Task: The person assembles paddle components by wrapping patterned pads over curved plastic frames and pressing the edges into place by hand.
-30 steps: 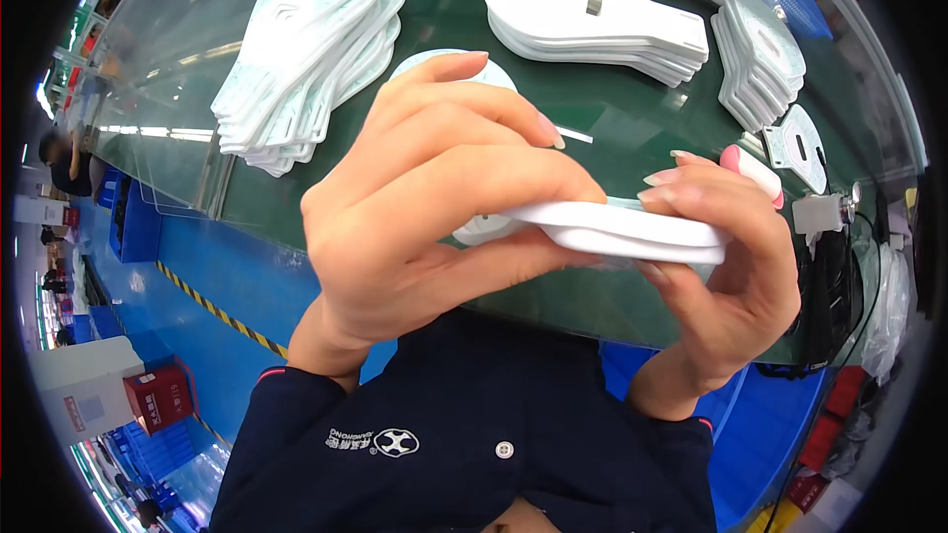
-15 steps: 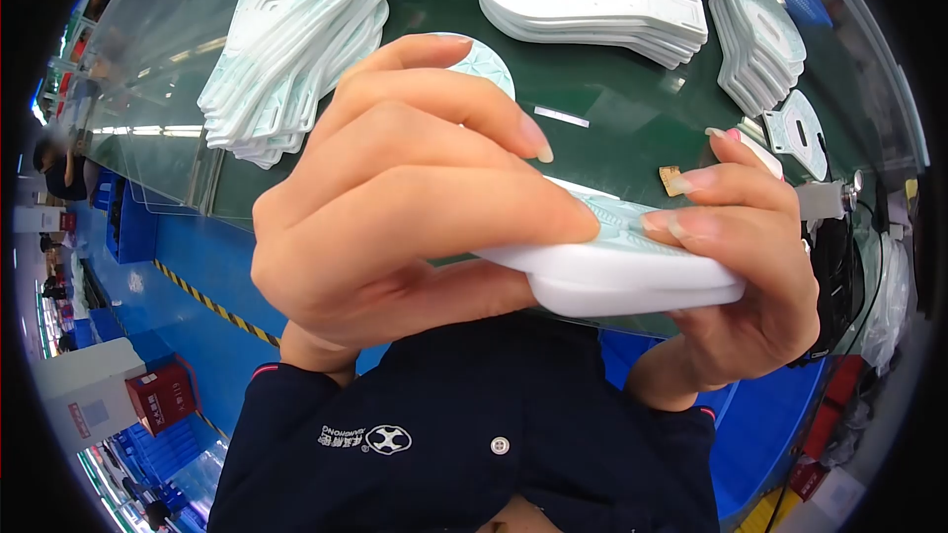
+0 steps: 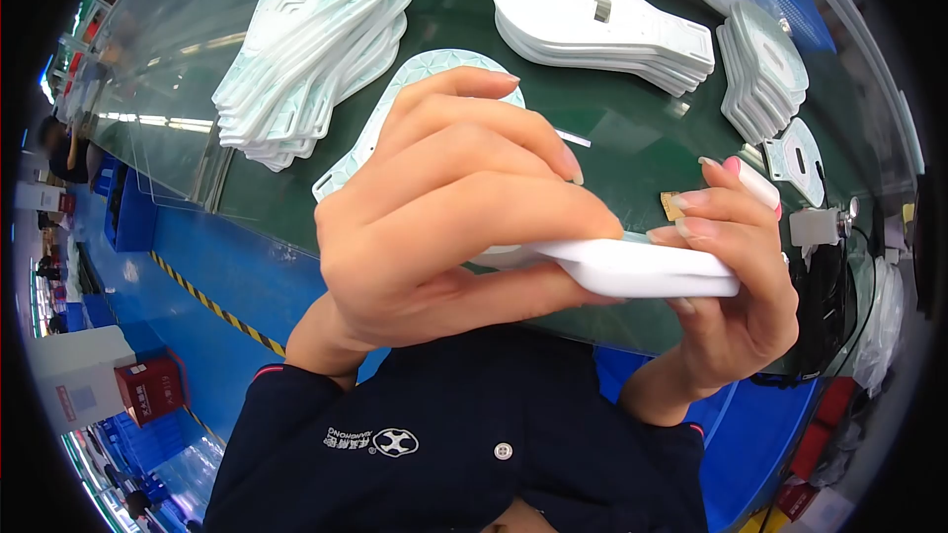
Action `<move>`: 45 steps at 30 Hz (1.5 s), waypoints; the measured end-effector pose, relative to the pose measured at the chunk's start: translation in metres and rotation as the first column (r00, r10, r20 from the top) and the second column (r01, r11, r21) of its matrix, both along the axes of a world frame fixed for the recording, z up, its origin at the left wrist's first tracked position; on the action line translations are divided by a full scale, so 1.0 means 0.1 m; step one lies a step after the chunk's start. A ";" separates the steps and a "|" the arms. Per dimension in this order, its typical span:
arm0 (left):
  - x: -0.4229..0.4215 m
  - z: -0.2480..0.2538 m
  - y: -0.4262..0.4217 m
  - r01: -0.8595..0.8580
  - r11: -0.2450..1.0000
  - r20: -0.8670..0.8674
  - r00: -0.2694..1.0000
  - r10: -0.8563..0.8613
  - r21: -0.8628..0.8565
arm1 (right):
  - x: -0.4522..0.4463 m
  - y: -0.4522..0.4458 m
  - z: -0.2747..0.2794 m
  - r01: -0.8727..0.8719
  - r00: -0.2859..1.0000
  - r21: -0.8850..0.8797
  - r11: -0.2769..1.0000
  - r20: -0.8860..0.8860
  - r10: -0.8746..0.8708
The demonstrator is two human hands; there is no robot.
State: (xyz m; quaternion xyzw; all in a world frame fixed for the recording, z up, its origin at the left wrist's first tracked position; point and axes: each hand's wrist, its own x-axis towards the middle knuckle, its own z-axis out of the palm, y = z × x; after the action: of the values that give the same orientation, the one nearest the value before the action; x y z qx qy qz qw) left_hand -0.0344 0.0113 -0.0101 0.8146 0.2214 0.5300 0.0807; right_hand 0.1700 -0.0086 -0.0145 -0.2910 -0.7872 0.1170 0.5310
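Between my two hands is a white plastic piece with a pale green upper face (image 3: pixel 657 268), seen nearly edge-on above the front of the table. My left hand (image 3: pixel 464 207) pinches its left part, thumb below and index finger on top. At the right end, my right hand (image 3: pixel 736 276) grips it with fingertips over the top and the thumb below. Behind the left hand lies a pale green patterned paddle-shaped panel (image 3: pixel 425 67), partly covered by the fingers. A small white item with pink ends (image 3: pixel 756 185) shows beyond the right fingers; whether they touch it is unclear.
Stacked pale green panels (image 3: pixel 296 49) stand at back left, white panels (image 3: pixel 602 15) at back centre, smaller pieces (image 3: pixel 765 64) at right. A flat piece with a slot (image 3: pixel 796 163) and a small tan scrap (image 3: pixel 672 205) lie on the green table (image 3: pixel 632 138). Clear sheeting (image 3: pixel 163 109) borders the left.
The held piece has tilted so that less of its green face shows. My left hand has shifted right, and more of the panel behind it is visible. The camera view has shifted slightly.
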 end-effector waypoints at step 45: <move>-0.08 0.14 -0.15 0.048 0.972 -0.097 0.993 -0.072 -0.231 | 0.14 0.02 -0.52 -0.185 0.931 -0.617 0.765 -0.360 -0.065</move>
State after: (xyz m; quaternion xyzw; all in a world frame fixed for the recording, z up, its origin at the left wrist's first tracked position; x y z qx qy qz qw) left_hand -0.0427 -0.0035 0.0035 0.8328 0.2600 0.4551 0.1780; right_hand 0.1836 -0.0067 -0.0663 -0.4021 -0.5976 0.4470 0.5305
